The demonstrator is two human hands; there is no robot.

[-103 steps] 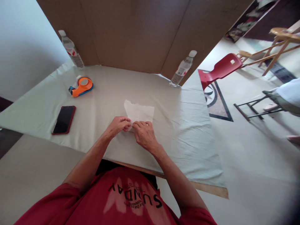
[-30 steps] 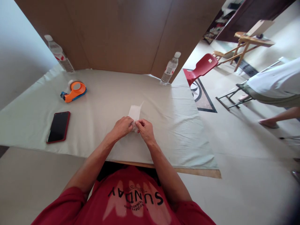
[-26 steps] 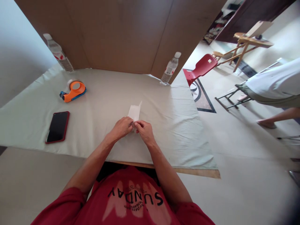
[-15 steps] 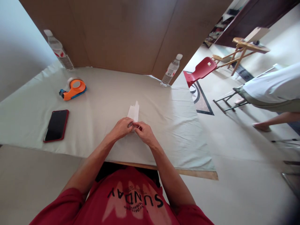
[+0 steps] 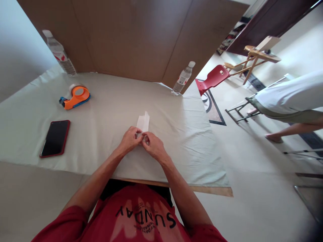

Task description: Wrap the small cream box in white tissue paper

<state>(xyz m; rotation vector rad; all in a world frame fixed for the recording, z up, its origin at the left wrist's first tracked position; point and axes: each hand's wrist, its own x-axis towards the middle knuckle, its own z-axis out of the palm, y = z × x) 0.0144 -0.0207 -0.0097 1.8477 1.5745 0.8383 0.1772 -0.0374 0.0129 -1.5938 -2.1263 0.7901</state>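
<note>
Head cam: L hand [image 5: 129,138] & R hand [image 5: 154,146], each w/ grip clamped on folded white paper [image 5: 143,123] over counter [image 5: 111,101], R of smartphone [image 5: 55,138]; fingertip hold prob. for fine control. Tape dispenser [image 5: 77,97] just beyond smartphone; water btl [image 5: 61,55], farther beyond, prob. braces cardboard panel [image 5: 131,40].

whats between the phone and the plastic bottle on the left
In the head view, an orange-and-blue tape dispenser lies on the tablecloth between the phone and that plastic bottle, mostly right of the straight line joining them.
</note>
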